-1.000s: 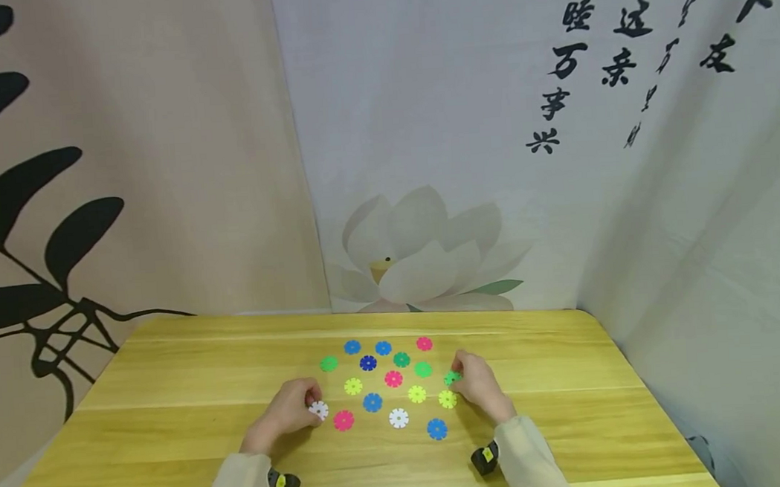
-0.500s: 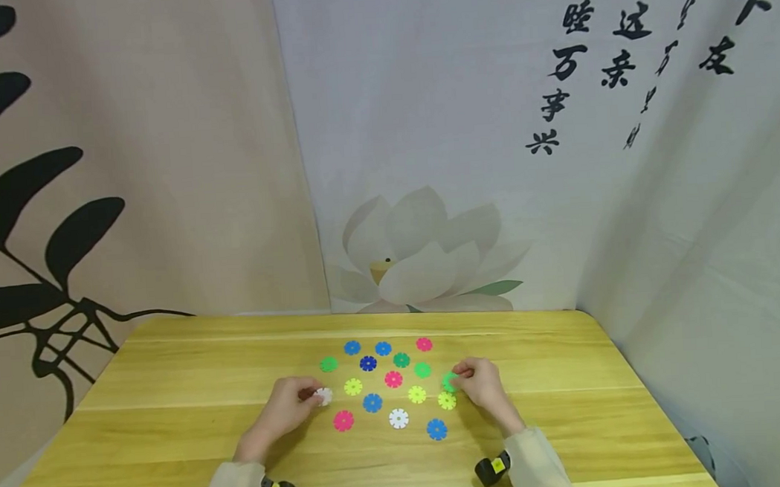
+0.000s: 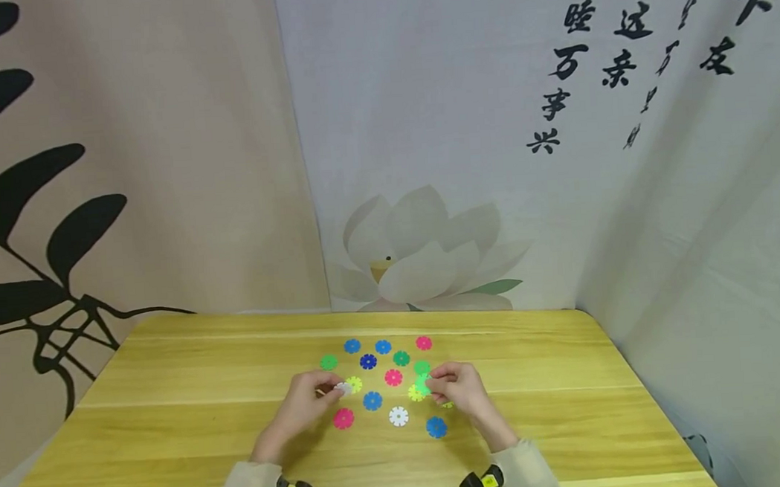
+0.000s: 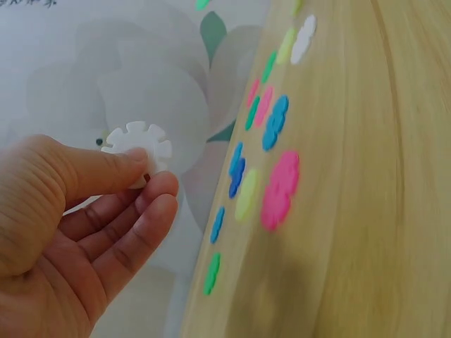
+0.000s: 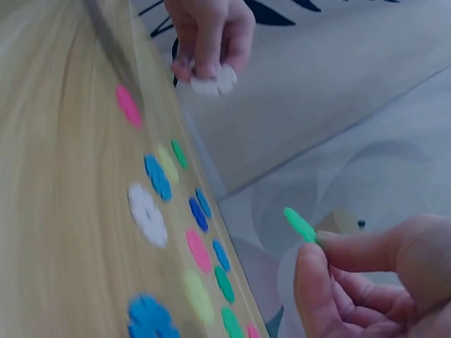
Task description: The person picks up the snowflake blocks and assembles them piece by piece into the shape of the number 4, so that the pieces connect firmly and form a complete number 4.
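My left hand (image 3: 306,403) pinches a white notched plastic disc (image 4: 144,144) between thumb and fingers, held up over the table. My right hand (image 3: 465,391) pinches a bright green notched disc (image 5: 300,224) by its edge, also raised. In the head view the white disc overlaps a yellow disc (image 3: 355,384) on the table, and the green disc overlaps another yellow disc (image 3: 415,394). A further yellow disc (image 3: 447,404) is partly hidden behind the right hand. The two held discs are apart, facing each other across the spread of discs.
Several loose discs lie flat on the wooden table (image 3: 174,435), among them a pink one (image 3: 343,418), a white one (image 3: 398,416) and a blue one (image 3: 437,427). Each wrist wears a black camera. Behind the table's far edge hangs a printed cloth (image 3: 425,159).
Both hands have moved inward, bringing the held discs closer together. The white disc went right and up from near the table; the green disc came left over the other discs.
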`<act>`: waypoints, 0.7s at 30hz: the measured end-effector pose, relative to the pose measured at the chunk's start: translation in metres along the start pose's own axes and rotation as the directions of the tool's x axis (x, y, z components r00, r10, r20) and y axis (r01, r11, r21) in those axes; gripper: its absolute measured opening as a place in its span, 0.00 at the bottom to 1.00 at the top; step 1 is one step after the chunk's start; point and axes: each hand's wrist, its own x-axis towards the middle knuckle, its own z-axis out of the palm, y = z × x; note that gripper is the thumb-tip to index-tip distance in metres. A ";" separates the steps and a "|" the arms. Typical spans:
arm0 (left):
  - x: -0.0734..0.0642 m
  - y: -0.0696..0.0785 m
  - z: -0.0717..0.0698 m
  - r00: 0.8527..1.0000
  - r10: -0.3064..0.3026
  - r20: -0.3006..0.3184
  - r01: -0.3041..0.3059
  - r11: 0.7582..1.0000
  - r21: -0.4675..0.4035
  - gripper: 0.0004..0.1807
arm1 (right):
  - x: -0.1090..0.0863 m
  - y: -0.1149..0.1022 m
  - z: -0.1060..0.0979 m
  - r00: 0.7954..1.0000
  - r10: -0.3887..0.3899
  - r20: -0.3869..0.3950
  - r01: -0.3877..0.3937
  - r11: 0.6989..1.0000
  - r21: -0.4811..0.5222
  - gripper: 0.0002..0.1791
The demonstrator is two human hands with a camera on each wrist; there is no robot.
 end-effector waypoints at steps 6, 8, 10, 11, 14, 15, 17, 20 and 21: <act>0.005 0.009 0.008 1.000 0.007 0.000 -0.007 1.000 -0.004 0.03 | -0.005 -0.006 0.013 0.998 0.013 0.059 -0.017 0.997 0.071 0.10; 0.006 0.011 0.010 1.000 0.013 0.004 -0.013 1.000 -0.008 0.03 | -0.006 -0.008 0.017 0.997 0.024 0.070 -0.030 0.995 0.093 0.10; 0.008 0.013 0.012 1.000 0.017 0.008 -0.017 1.000 -0.008 0.03 | -0.006 -0.009 0.021 0.997 0.025 0.077 -0.034 0.993 0.115 0.10; 0.008 0.014 0.013 1.000 0.018 0.010 -0.018 1.000 -0.010 0.03 | -0.007 -0.010 0.023 0.996 0.019 0.082 -0.029 0.992 0.121 0.10; 0.008 0.016 0.016 1.000 0.022 0.017 -0.022 1.000 -0.012 0.03 | -0.008 -0.012 0.028 0.995 0.020 0.095 -0.034 0.989 0.142 0.10; 0.008 0.017 0.017 1.000 0.025 0.020 -0.024 1.000 -0.011 0.03 | -0.008 -0.013 0.030 0.995 0.016 0.100 -0.031 0.989 0.144 0.10; 0.008 0.018 0.019 0.999 0.041 0.022 -0.041 0.999 -0.010 0.01 | -0.008 -0.013 0.033 0.994 0.010 0.108 -0.026 0.989 0.148 0.10; 0.009 0.020 0.022 0.997 0.070 0.022 -0.070 0.997 -0.012 0.01 | -0.007 -0.014 0.038 0.994 0.011 0.112 -0.028 0.988 0.153 0.10; 0.009 0.020 0.022 0.997 0.080 0.020 -0.080 0.997 -0.013 0.01 | -0.007 -0.015 0.039 0.994 0.009 0.113 -0.027 0.988 0.153 0.10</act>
